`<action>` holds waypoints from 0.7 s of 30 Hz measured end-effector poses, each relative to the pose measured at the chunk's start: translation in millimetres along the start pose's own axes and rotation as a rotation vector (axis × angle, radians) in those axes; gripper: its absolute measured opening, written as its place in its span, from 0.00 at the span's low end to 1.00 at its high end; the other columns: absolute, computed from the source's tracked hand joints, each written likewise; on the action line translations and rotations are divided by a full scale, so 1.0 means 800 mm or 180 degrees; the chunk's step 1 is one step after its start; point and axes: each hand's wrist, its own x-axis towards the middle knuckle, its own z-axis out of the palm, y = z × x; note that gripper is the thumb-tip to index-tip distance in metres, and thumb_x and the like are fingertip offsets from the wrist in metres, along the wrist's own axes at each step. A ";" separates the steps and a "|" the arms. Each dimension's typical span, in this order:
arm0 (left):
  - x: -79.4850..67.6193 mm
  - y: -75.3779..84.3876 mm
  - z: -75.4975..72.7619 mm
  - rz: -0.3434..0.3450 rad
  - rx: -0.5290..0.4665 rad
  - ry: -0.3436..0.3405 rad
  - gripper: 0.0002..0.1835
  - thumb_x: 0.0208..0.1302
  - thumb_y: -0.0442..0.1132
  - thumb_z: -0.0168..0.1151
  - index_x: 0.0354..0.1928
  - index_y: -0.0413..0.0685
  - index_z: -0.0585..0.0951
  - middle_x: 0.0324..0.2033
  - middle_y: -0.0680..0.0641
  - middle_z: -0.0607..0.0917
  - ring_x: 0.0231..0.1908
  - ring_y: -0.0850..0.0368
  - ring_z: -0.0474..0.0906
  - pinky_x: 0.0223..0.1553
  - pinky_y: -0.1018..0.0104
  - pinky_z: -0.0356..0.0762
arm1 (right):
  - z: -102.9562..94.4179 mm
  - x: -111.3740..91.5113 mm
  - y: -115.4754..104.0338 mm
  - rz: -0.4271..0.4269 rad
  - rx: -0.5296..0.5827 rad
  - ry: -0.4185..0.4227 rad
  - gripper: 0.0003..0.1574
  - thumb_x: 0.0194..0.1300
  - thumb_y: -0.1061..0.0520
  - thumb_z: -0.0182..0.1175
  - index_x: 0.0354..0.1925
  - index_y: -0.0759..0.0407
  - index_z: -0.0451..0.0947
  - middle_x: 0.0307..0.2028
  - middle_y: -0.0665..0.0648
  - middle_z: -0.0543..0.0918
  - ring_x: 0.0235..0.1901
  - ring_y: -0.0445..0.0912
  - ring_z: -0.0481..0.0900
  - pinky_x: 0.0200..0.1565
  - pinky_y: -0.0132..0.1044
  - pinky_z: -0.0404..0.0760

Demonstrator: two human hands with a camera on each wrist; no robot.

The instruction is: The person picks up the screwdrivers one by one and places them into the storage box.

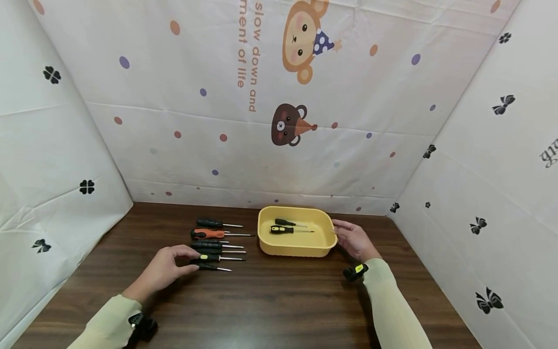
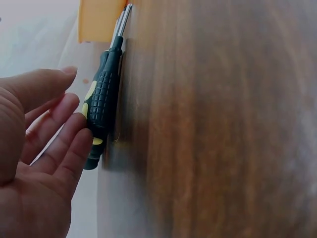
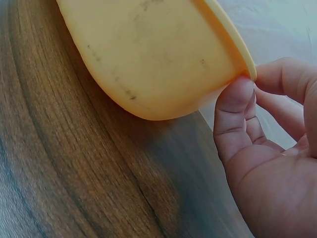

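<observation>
On the left of the table lies a row of several screwdrivers, handles to the left and shafts to the right. My left hand (image 1: pixel 172 261) is at the near end of this row, thumb and fingers spread around the handles of a black-and-yellow screwdriver (image 1: pixel 211 258) and a black screwdriver (image 1: pixel 209 267). In the left wrist view its thumb stands away from the black-and-yellow handle (image 2: pixel 103 94), fingertips right at it. With thumb and finger my right hand (image 1: pixel 354 241) pinches the rim of a yellow plastic bin (image 3: pixel 158 89) at its right end. Two screwdrivers (image 1: pixel 282 229) lie inside the bin.
Farther back in the row are a screwdriver with an orange-and-black handle (image 1: pixel 209 233) and a black one (image 1: pixel 210 223). The dark wooden table (image 1: pixel 261 300) meets a printed cloth wall (image 1: pixel 244 160) close behind the bin. Cloth walls also stand left and right.
</observation>
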 end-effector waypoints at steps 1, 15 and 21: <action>0.000 0.000 0.000 0.0015 0.0015 0.0009 0.12 0.56 0.43 0.79 0.43 0.53 0.90 0.43 0.54 0.90 0.43 0.60 0.85 0.47 0.61 0.83 | 0.000 0.000 0.000 -0.0004 -0.0013 -0.0007 0.34 0.74 0.66 0.59 0.73 0.72 0.63 0.47 0.54 0.89 0.41 0.42 0.87 0.43 0.34 0.87; 0.003 0.009 0.006 0.0042 0.0329 -0.0036 0.10 0.53 0.35 0.79 0.37 0.53 0.90 0.38 0.55 0.90 0.40 0.59 0.85 0.43 0.62 0.84 | -0.001 0.001 0.001 0.0020 -0.0008 0.0025 0.34 0.73 0.66 0.59 0.73 0.71 0.64 0.50 0.55 0.89 0.41 0.42 0.87 0.43 0.35 0.87; 0.005 0.007 0.006 0.0011 0.0410 -0.0175 0.09 0.54 0.36 0.79 0.38 0.54 0.91 0.38 0.55 0.90 0.40 0.60 0.85 0.42 0.64 0.83 | -0.001 0.000 0.000 0.0010 -0.0030 -0.0003 0.35 0.73 0.65 0.59 0.73 0.72 0.63 0.49 0.54 0.89 0.41 0.41 0.87 0.43 0.34 0.87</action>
